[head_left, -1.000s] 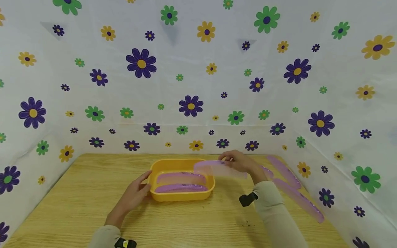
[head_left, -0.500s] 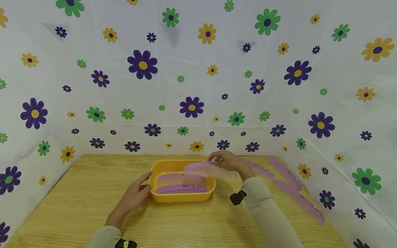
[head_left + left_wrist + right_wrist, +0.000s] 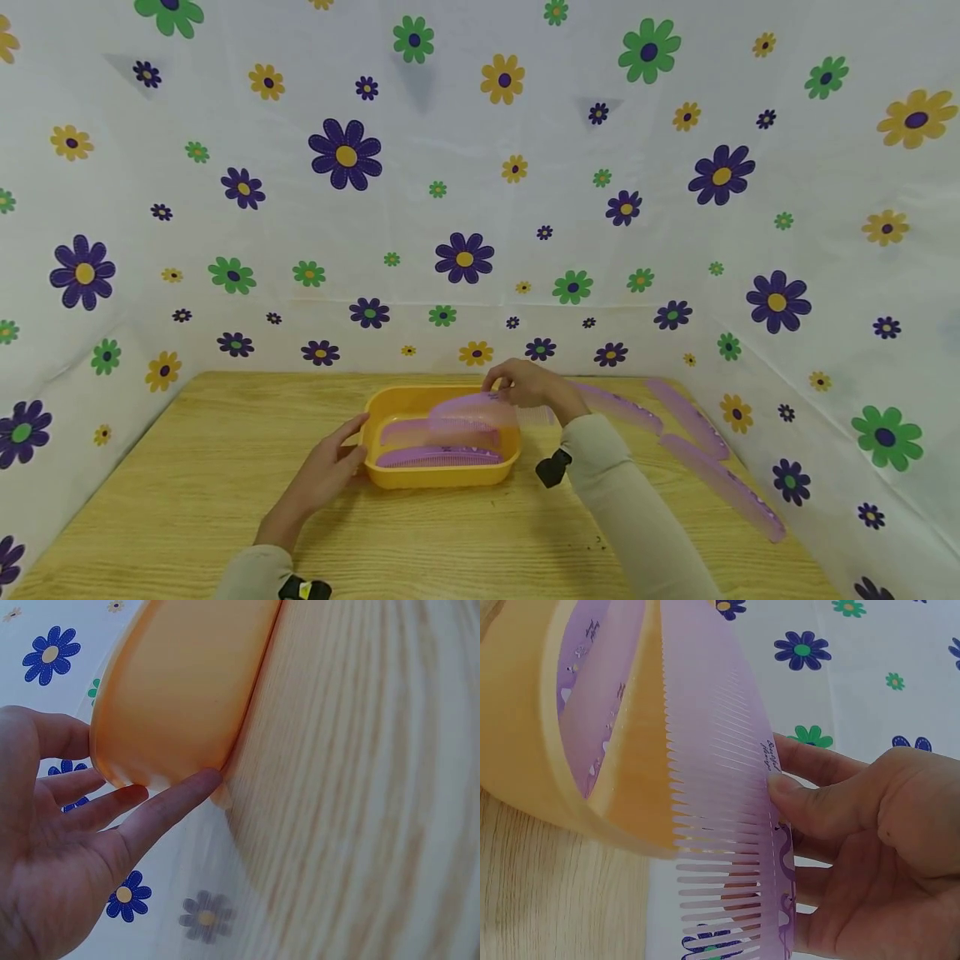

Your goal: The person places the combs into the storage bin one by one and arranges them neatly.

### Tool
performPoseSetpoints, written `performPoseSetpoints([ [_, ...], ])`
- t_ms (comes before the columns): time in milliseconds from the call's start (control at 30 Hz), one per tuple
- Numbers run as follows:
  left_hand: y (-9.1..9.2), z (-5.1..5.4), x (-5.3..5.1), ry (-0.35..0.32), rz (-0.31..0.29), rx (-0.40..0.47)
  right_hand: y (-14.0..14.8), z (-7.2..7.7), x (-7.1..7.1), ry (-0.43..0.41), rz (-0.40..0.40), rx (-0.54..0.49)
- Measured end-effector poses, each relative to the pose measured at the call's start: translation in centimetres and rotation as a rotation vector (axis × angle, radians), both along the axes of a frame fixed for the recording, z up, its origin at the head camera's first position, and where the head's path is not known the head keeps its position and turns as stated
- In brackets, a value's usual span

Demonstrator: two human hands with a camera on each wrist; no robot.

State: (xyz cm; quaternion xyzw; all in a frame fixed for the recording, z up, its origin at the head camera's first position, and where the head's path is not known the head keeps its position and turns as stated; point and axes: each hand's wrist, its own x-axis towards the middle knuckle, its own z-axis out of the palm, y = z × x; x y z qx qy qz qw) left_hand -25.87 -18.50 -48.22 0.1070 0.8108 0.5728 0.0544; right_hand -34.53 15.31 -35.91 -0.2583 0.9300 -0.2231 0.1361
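My right hand (image 3: 534,387) pinches a translucent purple comb (image 3: 463,407) by its spine, thumb on the near face. In the right wrist view the comb (image 3: 720,742) has its teeth toward the yellow plastic tub (image 3: 574,802), and part of it reaches over the tub's rim. Two more purple combs lie in the tub, a nearer comb (image 3: 438,457) and a farther comb (image 3: 405,431) partly behind the held one. My left hand (image 3: 324,473) touches the tub's left end, fingers and thumb spread against the outer wall (image 3: 172,697).
To the right on the wooden table (image 3: 420,542) lie a comb (image 3: 621,407) behind my right wrist, a comb (image 3: 688,418) near the back corner and a comb (image 3: 723,487) along the right edge. Flower-patterned sheeting (image 3: 405,217) walls the back and sides. Dark specks dot the table.
My right hand has moved left with the comb, from beside the tub's right end to above its interior. My left hand and the tub stay put.
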Motion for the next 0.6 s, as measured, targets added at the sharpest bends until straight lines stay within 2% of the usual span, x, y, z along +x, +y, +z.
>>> performPoseSetpoints([
  [300,0.1,0.1,-0.1,0.005,-0.001,-0.010,-1.6,0.0,-0.3,-0.006,-0.029,0.041],
  [600,0.1,0.1,0.0,-0.001,0.004,-0.002,-3.3,-0.7,-0.8,-0.048,-0.058,0.076],
])
